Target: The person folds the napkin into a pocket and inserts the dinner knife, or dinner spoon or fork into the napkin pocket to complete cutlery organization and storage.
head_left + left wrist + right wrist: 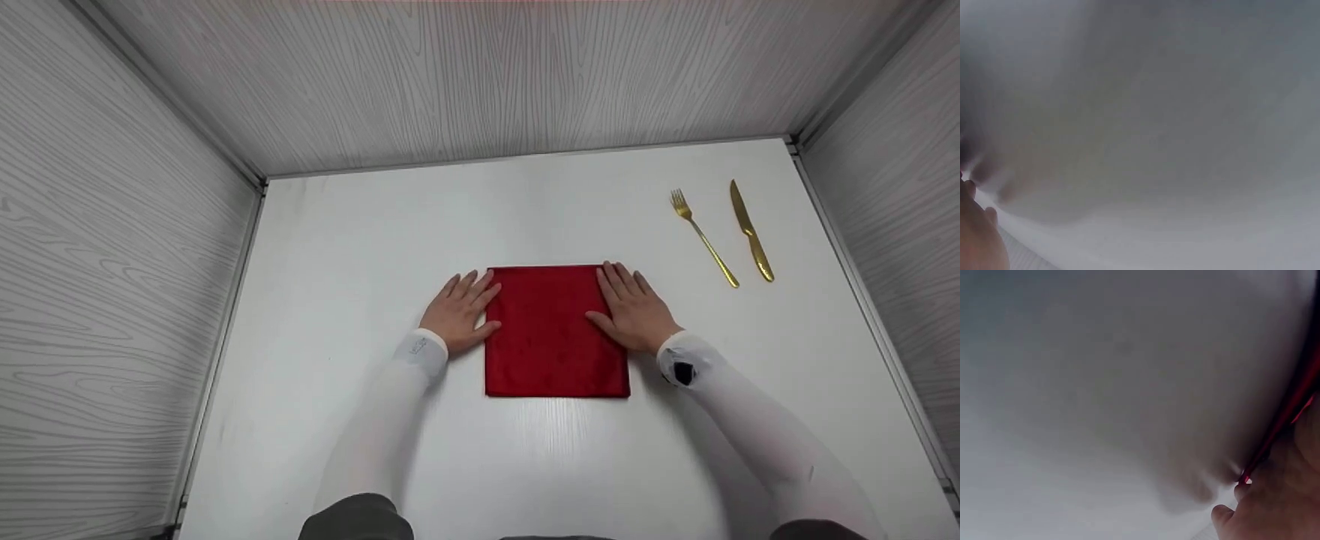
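The fingers of your left hand (459, 311) are straight and spread, with the thumb and nearest fingertips on the left edge of a red square cloth (553, 337). The fingers of your right hand (634, 309) lie straight and close together, thumb held apart, on the cloth's upper right edge. The cloth lies flat between your hands on the white table (360, 240). White sleeves (757, 427) cover your forearms. Beyond your right hand, a gold fork (705, 240) lies tines away from you, a gold knife (750, 231) just to its right, blade also pointing away. Gray wood-grain panels (480, 82) border the table.
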A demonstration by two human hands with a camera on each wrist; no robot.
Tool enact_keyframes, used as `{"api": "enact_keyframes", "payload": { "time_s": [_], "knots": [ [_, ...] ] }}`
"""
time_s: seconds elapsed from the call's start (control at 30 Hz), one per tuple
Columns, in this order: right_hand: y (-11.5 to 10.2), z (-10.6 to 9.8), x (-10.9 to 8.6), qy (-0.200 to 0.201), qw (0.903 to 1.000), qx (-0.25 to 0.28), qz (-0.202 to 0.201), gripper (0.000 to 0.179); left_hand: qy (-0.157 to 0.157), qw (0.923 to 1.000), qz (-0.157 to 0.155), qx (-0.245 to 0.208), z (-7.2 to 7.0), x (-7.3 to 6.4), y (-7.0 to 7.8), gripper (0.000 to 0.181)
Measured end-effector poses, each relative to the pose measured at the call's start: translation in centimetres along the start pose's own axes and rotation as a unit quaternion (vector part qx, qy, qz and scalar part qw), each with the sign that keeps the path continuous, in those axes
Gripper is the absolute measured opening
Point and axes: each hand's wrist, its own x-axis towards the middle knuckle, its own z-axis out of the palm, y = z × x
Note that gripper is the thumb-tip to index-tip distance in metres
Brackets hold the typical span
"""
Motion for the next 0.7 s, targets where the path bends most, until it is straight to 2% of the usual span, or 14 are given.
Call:
{"api": "enact_keyframes", "payload": {
  "time_s": [0.23, 0.4, 0.57, 0.7],
  "knots": [
    [0.9, 0.2, 1.1, 0.022, 0.9993, -0.024, -0.022, 0.083, 0.007, 0.9995, -0.018, 0.025, 0.1, 0.4, -0.2, 0.079],
    [1.3, 0.1, 1.6, 0.019, 0.999, -0.027, -0.031, 0.084, -0.006, 0.9993, -0.026, 0.027, -0.1, 0.8, -0.3, 0.078],
    [1.6, 0.4, 1.8, 0.018, 0.9987, -0.039, -0.029, 0.085, 0.007, 0.9995, -0.019, 0.024, -0.3, 0.7, 0.1, 0.078],
    [1.7, 0.8, 1.8, 0.024, 0.9982, -0.043, -0.033, 0.085, 0.018, 0.9994, -0.005, 0.03, -0.3, 0.2, 1.2, 0.079]
  ]
}}
